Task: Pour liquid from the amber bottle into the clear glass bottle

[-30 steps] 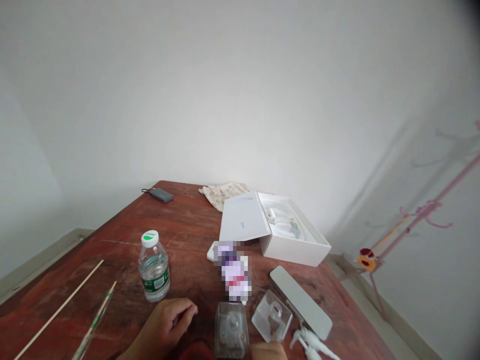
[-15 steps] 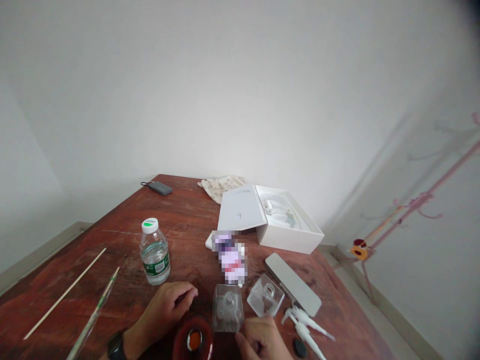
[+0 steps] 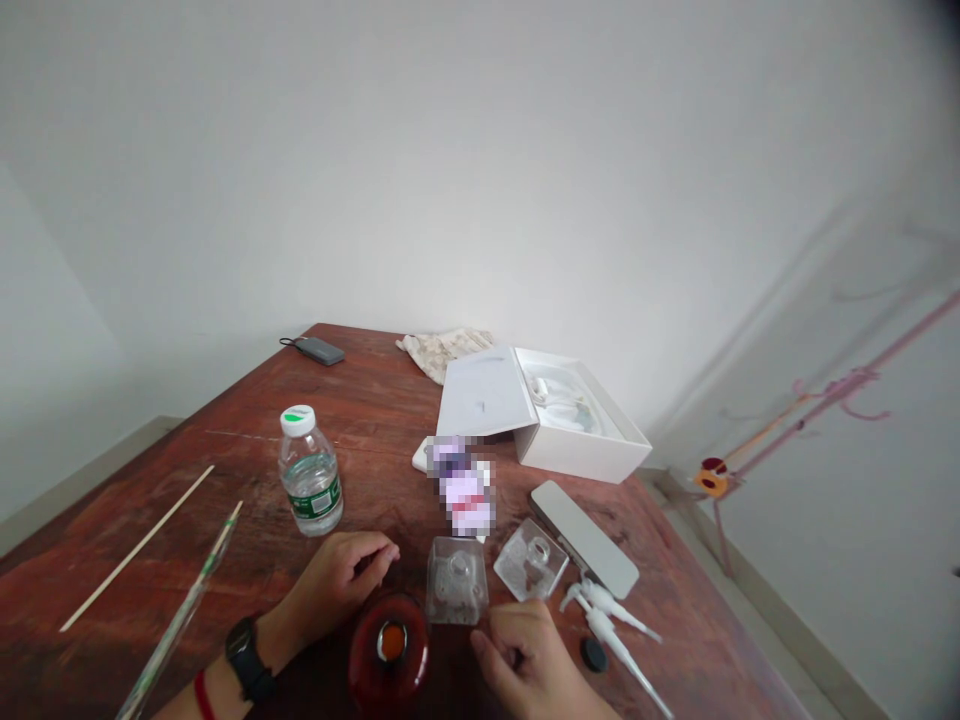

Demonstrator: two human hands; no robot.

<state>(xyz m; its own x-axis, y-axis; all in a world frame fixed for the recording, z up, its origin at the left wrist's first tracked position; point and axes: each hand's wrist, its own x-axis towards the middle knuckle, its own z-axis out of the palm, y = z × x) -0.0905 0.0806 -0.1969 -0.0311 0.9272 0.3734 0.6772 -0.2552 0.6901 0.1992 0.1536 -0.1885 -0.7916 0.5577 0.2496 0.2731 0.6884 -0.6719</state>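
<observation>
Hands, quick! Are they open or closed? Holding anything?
Left hand: half open, fingers loosely curled, holding nothing.
Right hand: half open, fingers loosely curled, holding nothing.

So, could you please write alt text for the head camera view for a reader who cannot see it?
The left hand, with a black wristwatch, and the right hand flank a dark red glass bottle and a clear square glass bottle on a reddish wooden table. A water bottle, white pump parts and an open white box sit nearby.
</observation>
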